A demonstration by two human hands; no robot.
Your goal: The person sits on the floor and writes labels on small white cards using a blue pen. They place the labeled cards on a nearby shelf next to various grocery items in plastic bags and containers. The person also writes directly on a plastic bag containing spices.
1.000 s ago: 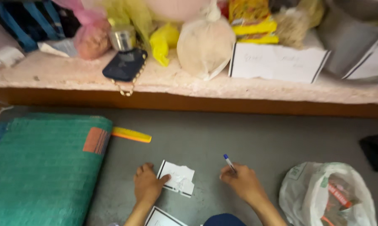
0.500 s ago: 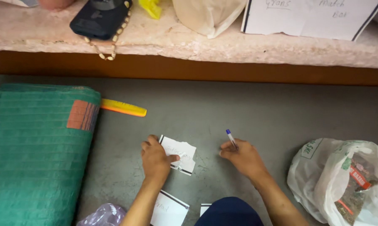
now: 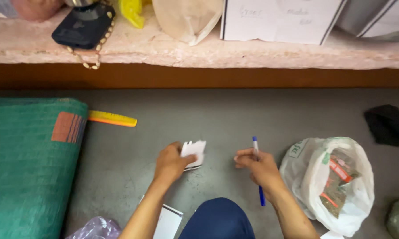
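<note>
My left hand (image 3: 169, 163) grips a small folded white paper (image 3: 194, 151) and lifts its edge off the grey floor (image 3: 217, 115). My right hand (image 3: 260, 167) is shut around a blue pen (image 3: 257, 170) that points up and away from me. The two hands are a short gap apart, with bare floor between them. A dark blue knee (image 3: 217, 219) shows at the bottom between my arms.
A rolled green mat (image 3: 27, 163) lies at left with a yellow comb (image 3: 112, 118) beside it. A white plastic bag (image 3: 330, 181) of packets sits at right, a black cloth (image 3: 387, 124) beyond. A stone ledge (image 3: 199, 48) carries bags, boxes and a dark purse (image 3: 82, 27). White cards (image 3: 169, 221) lie near my left arm.
My left hand has picked up the paper, which lay flat on the floor before. The right hand stays in place with the pen. The camera has tilted down.
</note>
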